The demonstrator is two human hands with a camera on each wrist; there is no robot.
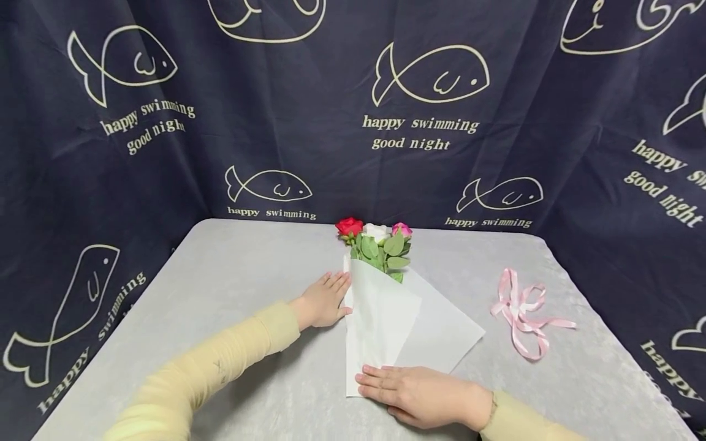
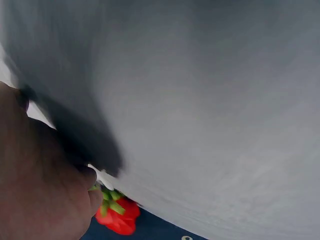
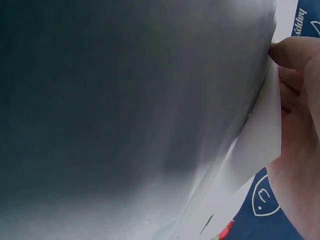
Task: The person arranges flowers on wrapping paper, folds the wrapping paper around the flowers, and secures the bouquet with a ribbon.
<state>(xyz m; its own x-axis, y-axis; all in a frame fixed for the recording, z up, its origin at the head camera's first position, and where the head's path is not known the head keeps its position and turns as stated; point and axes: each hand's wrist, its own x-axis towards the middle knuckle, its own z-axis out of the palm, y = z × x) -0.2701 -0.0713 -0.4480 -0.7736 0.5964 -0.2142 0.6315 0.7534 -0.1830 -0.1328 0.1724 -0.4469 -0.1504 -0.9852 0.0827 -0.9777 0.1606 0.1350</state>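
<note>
White wrapping paper [image 1: 380,312] lies on the table, its left side folded over the stems of a small bunch of artificial roses. A red rose [image 1: 349,226], a white rose [image 1: 376,233] and a pink rose [image 1: 402,229] stick out at the top with green leaves [image 1: 394,245]. My left hand [image 1: 325,301] rests at the paper's left edge, fingers straight, fingertips touching it. Lower down, my right hand [image 1: 416,395] lies flat with extended fingers pressing the paper's bottom part. The stems are hidden under the paper. In the left wrist view the red rose [image 2: 120,215] shows beyond the hand.
A loosely tangled pink ribbon [image 1: 521,312] lies to the right of the paper on the grey cloth-covered table [image 1: 265,257]. Dark blue curtains [image 1: 342,122] with fish drawings and lettering hang close behind the table and along both sides.
</note>
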